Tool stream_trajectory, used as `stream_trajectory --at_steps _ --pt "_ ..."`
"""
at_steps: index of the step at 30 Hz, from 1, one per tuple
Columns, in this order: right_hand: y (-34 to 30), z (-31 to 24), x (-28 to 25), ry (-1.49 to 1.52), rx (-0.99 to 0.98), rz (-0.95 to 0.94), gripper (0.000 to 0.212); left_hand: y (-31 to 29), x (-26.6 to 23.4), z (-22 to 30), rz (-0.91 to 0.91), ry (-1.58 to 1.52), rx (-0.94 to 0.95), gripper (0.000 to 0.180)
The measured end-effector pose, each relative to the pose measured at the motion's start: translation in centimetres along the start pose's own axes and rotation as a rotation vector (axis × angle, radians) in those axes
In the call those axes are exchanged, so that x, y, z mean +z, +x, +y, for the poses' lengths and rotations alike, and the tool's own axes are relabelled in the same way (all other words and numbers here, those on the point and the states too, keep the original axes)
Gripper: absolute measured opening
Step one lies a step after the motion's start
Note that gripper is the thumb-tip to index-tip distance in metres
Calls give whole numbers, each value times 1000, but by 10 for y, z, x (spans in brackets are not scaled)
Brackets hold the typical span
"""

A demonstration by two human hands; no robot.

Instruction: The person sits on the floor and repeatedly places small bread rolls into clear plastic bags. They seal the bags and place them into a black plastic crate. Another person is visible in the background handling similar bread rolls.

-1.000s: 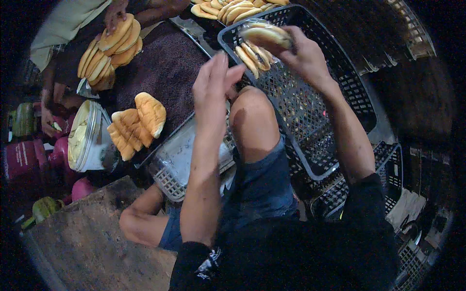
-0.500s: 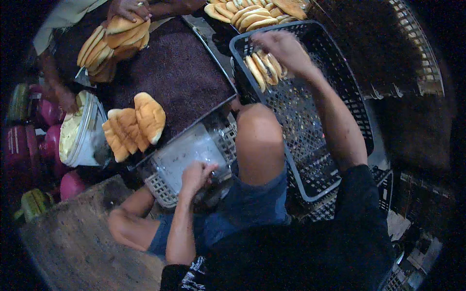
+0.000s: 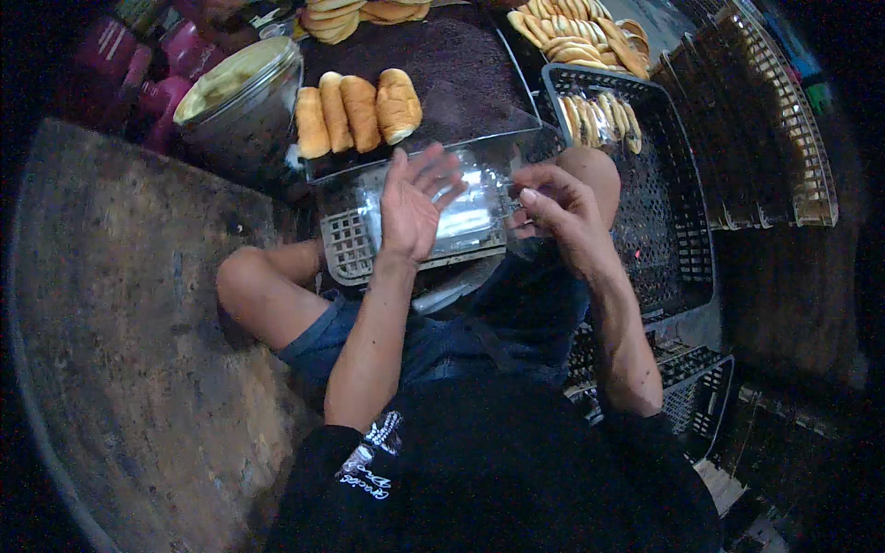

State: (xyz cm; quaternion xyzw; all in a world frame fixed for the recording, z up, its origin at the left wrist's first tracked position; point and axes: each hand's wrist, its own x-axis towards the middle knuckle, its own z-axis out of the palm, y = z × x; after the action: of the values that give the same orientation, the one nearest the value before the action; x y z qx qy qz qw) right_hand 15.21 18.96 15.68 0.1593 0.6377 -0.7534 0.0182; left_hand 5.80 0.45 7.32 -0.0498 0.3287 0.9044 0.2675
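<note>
My left hand (image 3: 417,210) is open, palm up and fingers spread, over a pile of clear plastic bags (image 3: 470,247) on a pale plastic crate (image 3: 348,247). To its right, my right hand (image 3: 564,210) pinches the edge of a clear plastic bag (image 3: 493,152); the bag's outline is hard to make out against the pile. Just beyond my hands, several golden-brown long buns (image 3: 359,112) lie in a row on the near edge of a tray of dark brown granules (image 3: 442,51). Several filled, sliced buns (image 3: 601,122) stand side by side in a black basket (image 3: 690,175).
A tub of pale cream spread (image 3: 235,83) stands left of the tray. More buns are heaped at the far right (image 3: 576,37) and far edge (image 3: 355,17). A wooden board (image 3: 138,323) lies at left. Slatted crates (image 3: 756,120) stand at right.
My right hand has come back from the black basket to the plastic bags. My left hand has opened and risen. The view has turned, and the buns in the basket are more numerous.
</note>
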Motion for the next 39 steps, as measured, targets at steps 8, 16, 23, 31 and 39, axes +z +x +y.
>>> stream_trajectory --at_steps 8,16,23,31,39 --pt "57 12 60 211 -41 244 33 21 -8 61 405 324 498 31" --pt "218 92 118 -1079 -528 257 80 80 -76 138 1135 24 720 44" --pt "218 34 48 -701 -295 30 56 96 -71 136 809 222 707 56" --pt "121 -88 -32 -91 -277 104 55 85 -53 128 652 778 695 74" --pt "125 -77 -27 -64 -220 -137 47 34 -35 145 109 828 708 81"
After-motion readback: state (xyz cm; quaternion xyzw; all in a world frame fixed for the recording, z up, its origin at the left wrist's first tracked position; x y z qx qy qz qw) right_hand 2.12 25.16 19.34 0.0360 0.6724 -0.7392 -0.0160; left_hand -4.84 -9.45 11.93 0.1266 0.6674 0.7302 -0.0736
